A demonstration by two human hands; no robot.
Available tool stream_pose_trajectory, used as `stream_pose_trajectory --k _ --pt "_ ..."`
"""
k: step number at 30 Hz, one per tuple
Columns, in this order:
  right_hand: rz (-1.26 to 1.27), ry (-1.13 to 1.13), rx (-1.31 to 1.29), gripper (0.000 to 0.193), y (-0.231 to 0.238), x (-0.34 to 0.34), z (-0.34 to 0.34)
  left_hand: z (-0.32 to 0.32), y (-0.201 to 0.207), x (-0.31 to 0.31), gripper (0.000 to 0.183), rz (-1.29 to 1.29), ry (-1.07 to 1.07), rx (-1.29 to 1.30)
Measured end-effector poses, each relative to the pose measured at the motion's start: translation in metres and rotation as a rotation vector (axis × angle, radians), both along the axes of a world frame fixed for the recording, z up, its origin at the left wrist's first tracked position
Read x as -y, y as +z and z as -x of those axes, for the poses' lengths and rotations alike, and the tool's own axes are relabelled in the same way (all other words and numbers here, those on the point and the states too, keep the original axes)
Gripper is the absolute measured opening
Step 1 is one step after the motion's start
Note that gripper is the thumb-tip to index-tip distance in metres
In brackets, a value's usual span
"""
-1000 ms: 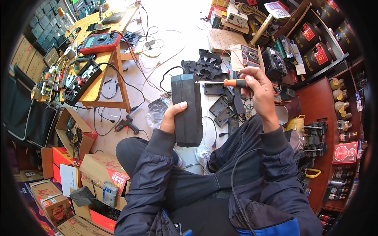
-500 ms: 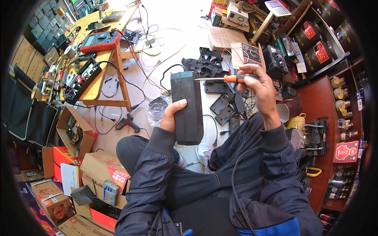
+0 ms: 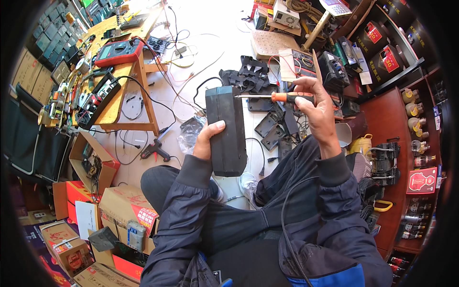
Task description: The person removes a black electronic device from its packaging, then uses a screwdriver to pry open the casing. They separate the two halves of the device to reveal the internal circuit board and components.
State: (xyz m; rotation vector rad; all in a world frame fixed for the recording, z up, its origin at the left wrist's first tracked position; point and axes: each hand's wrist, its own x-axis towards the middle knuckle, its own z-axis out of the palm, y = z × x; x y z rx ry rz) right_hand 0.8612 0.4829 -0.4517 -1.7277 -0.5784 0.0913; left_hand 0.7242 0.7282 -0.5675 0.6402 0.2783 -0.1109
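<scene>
A long black box-shaped casing [image 3: 226,131] stands upright in front of me, a black cable leaving near its upper end. My left hand [image 3: 206,139] grips its left side, the thumb lying across the front face. In my right hand [image 3: 316,109] is an orange and black screwdriver [image 3: 286,96], held level by its handle. Its thin metal shaft points left, the tip at the upper right edge of the casing. Whether the tip sits in a screw is too small to tell. The fingers of my left hand behind the casing are hidden.
Black plastic shells [image 3: 272,126] and straps [image 3: 246,74] lie on the floor beyond the casing. A glue gun [image 3: 155,150] rests at the left, near open cardboard boxes [image 3: 125,201]. A red multimeter [image 3: 118,51] lies on the wooden table [image 3: 125,93]. Shelves with bottles [image 3: 416,126] line the right.
The casing and both hands have stayed nearly in place. My right hand's fingers have shifted slightly on the screwdriver handle, and the view has moved a little.
</scene>
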Motion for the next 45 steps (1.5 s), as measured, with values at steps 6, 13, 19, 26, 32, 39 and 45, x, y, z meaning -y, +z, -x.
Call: stream_pose_trajectory --k 6,13,19,26,32,39,45 --pt "0.06 -0.044 -0.358 0.026 0.006 0.006 -0.003 -0.001 -0.001 0.002 0.056 0.031 -0.01 -0.003" --pt "-0.069 0.065 -0.054 0.039 0.004 0.006 -0.002 -0.001 -0.004 0.002 0.057 -0.005 -0.003 0.005" --pt "0.16 -0.012 -0.349 0.04 0.015 0.014 -0.008 -0.002 -0.007 0.001 0.059 -0.027 -0.024 -0.001" --pt "0.042 -0.023 -0.216 0.036 -0.003 0.011 -0.004 -0.002 -0.013 0.001 0.057 0.013 -0.053 0.013" --pt "0.001 0.027 -0.003 0.038 0.009 0.005 -0.001 -0.005 -0.013 0.002 0.06 0.008 -0.04 0.059" --pt "0.083 0.019 -0.273 0.024 0.008 0.008 -0.004 -0.002 -0.015 -0.001 0.058 0.041 -0.059 0.024" --pt "0.029 0.1 -0.203 0.028 0.012 0.006 -0.004 0.001 -0.009 0.001 0.06 0.026 -0.052 0.025"
